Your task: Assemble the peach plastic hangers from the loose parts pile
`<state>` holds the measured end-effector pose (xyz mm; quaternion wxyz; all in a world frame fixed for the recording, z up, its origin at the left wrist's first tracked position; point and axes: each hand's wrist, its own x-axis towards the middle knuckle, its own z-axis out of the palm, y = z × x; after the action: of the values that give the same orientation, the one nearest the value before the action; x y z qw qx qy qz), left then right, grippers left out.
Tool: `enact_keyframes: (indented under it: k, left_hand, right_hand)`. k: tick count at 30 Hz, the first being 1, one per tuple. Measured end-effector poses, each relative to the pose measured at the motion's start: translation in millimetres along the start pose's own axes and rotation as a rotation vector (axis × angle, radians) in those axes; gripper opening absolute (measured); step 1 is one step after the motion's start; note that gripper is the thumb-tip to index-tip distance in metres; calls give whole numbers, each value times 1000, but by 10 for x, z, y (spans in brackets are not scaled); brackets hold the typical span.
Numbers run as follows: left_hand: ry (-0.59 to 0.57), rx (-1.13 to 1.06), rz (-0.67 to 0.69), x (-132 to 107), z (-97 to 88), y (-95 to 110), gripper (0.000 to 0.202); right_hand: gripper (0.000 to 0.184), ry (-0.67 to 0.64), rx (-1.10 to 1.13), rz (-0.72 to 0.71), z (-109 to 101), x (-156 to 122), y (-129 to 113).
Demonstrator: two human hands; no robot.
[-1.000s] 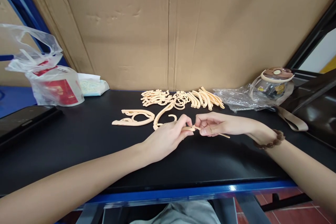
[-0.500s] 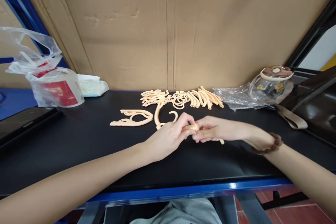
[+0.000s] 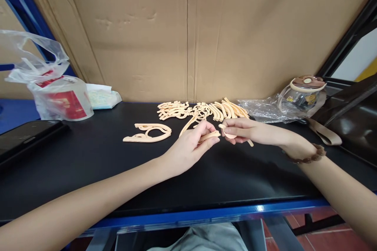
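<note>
My left hand [image 3: 193, 145] is closed on a curved beige wooden piece [image 3: 188, 124], raised slightly above the black tabletop [image 3: 88, 157]. My right hand [image 3: 240, 130] pinches a thin beige wooden strip [image 3: 249, 142], its tip close to the left hand's piece. The two hands almost meet at the table's middle. Behind them lies a heap of beige wooden cut-out pieces [image 3: 203, 110]. A flat assembled beige piece [image 3: 147, 132] rests to the left of the hands. A bead bracelet [image 3: 308, 157] is on my right wrist.
A cardboard sheet [image 3: 188, 35] stands behind the table. A plastic bag with a red-labelled cup [image 3: 55, 94] and a tissue pack [image 3: 103, 96] sit at the left, a dark tablet [image 3: 23, 137] nearer. At right: crumpled plastic [image 3: 259, 111], a lidded clear jar [image 3: 304, 94], a dark bag [image 3: 353, 121].
Both hands have lifted and moved slightly away from me. The curved piece rose with the left hand. The right hand's strip has come apart from the left hand's piece by a small gap.
</note>
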<state>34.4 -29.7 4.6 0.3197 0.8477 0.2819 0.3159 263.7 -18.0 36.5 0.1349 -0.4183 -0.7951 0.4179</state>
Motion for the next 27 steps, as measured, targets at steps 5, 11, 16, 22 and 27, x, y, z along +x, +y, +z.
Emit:
enact_keyframes:
  k: [5,11,16,22,27]
  left_hand:
    - [17,-8,0,21,36,-66,15]
    - [23,5,0,16,56,-138,16]
    - [-10,-39,6,-8,59,-192,13]
    - [21,-60,32,10,51,-175,13]
    - [36,-90,62,28,31,-139,12]
  right_hand:
    - [38,-31,160,-160,53,29,-26]
    - [33,-161,288,-142,108,73,16]
    - [31,-231,411,-126,149,124,76]
    - [27,-270,415,-151,109,85,59]
    - [23,-226,383,-135,69,49,41]
